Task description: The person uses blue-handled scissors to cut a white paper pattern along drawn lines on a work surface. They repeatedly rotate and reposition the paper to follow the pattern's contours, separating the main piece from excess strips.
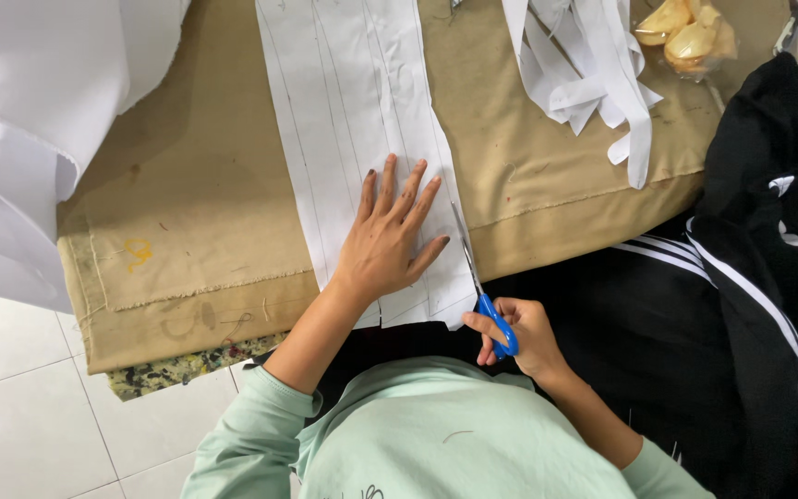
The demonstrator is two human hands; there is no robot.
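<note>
The left hand (388,242) lies flat, fingers spread, grasping nothing, pressing a long white fabric panel marked with pencil lines (353,111) onto the tan cloth-covered table (528,157). The right hand (519,334) grips blue-handled scissors (482,286), blades along the panel's right edge. Loose white strips (588,65) and a black striped garment (750,277) lie nearby.

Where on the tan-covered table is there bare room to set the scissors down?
Bare tan cloth lies left of the white lined sheet, up to the white fabric. A narrower bare band runs between that sheet and the pile of white strips. The top right is crowded by strips and a plastic bag; black garments cover the right side.
</note>
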